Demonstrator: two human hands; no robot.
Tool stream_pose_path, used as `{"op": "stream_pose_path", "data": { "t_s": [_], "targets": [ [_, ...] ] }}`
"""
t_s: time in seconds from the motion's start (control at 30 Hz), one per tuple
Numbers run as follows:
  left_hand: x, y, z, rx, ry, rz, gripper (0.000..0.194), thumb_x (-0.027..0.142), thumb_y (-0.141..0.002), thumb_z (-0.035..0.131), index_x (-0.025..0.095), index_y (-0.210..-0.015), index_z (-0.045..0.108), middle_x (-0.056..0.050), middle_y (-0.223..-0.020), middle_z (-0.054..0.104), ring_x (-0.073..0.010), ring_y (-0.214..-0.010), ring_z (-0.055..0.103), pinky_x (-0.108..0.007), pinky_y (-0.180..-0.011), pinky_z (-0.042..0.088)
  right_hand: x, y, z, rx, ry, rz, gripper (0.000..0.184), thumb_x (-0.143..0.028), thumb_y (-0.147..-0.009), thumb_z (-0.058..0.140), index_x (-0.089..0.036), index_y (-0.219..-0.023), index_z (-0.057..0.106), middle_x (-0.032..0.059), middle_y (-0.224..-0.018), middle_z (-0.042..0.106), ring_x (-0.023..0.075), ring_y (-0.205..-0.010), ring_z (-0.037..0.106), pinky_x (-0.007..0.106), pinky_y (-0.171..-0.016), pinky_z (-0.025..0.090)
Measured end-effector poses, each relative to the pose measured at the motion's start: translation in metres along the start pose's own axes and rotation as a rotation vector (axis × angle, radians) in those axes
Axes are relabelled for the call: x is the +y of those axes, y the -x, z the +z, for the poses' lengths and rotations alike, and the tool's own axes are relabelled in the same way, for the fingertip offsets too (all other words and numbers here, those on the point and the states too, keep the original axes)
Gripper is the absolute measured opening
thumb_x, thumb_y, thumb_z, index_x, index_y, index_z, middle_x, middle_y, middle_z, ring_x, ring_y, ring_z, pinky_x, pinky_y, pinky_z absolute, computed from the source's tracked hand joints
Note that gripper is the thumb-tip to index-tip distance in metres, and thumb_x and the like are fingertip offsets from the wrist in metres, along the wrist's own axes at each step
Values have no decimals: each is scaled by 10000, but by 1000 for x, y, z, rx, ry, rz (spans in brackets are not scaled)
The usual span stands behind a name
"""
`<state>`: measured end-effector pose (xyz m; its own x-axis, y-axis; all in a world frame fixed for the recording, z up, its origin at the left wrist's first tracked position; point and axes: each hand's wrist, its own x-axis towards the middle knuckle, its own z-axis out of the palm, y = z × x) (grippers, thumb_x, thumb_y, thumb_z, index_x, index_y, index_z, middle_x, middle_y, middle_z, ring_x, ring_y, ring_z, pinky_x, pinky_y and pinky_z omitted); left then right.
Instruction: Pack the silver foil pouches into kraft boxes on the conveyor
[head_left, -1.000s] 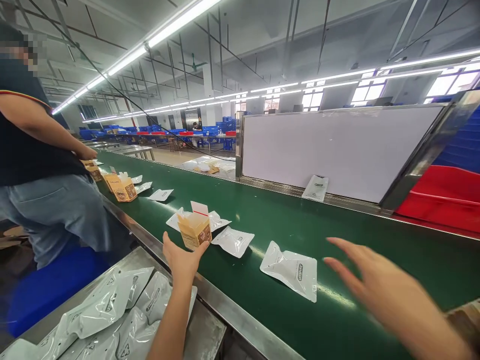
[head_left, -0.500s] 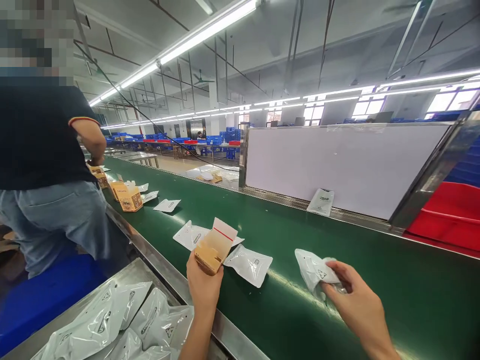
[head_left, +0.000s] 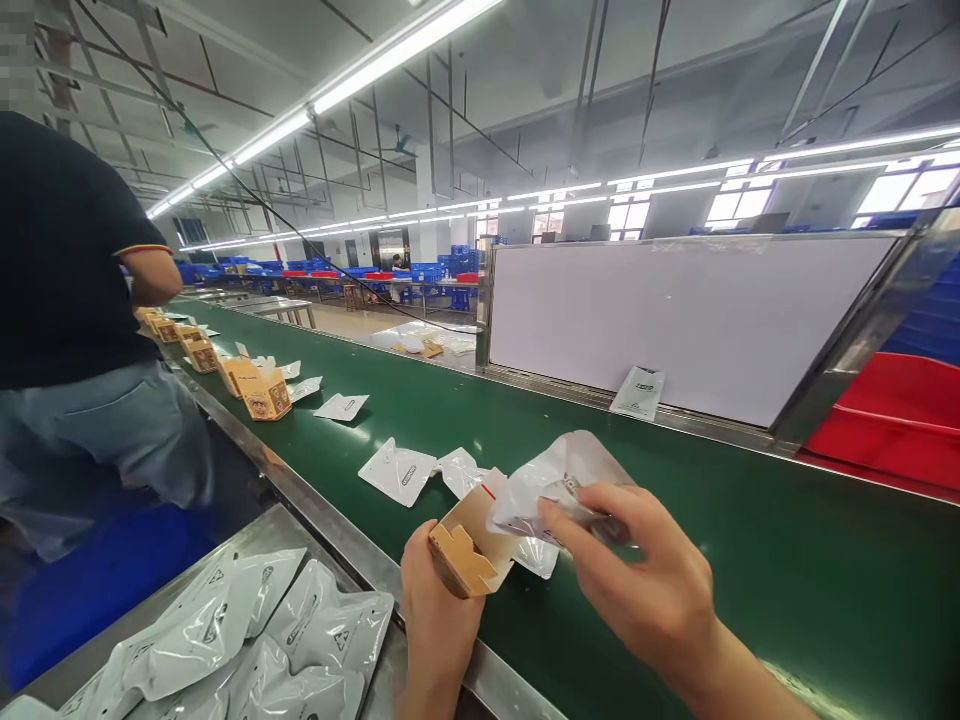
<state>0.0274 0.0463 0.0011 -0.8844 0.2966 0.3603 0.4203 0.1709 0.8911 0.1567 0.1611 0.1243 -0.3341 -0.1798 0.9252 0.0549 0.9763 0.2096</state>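
My left hand (head_left: 436,625) grips a small open cardboard box (head_left: 469,548), tipped so its mouth faces right, just above the near edge of the green conveyor belt (head_left: 675,520). My right hand (head_left: 645,590) pinches a white plastic pouch (head_left: 551,485) and holds it at the box's open mouth. Two more white pouches (head_left: 399,470) lie flat on the belt just beyond the box.
A steel tray (head_left: 97,650) at my lower left holds several white pouches (head_left: 300,640). A person in a dark shirt (head_left: 67,300) stands at the left by several printed boxes (head_left: 262,388). A white panel (head_left: 675,310) and a red bin (head_left: 892,415) line the far side.
My left hand took the box off the belt and tilted it. My right hand picked up a pouch from the belt and brought it left to the box's mouth.
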Motion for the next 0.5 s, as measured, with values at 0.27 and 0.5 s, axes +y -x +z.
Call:
{"op": "stream_pose_path", "data": {
  "t_s": [0.27,0.5],
  "targets": [
    [25,5,0,-26,-88,170,480,259,-716,633,189,-1152,443,-119,-1132,550,-281,-1064,534,-448,-912,462,-8,13,7,-423,-378,-138,205,7,-816,418,-112,-868,577,76,-842,580,173,-734,499,298,-657,447],
    [23,22,16,-61,-105,432,466,176,-784,526,212,-1235,416,-115,-1211,506,-252,-1135,490,-442,-943,460,-12,18,1,-998,-741,261,427,-94,-540,763,-173,-901,551,15,-944,598,194,-855,558,276,-820,483]
  ]
}}
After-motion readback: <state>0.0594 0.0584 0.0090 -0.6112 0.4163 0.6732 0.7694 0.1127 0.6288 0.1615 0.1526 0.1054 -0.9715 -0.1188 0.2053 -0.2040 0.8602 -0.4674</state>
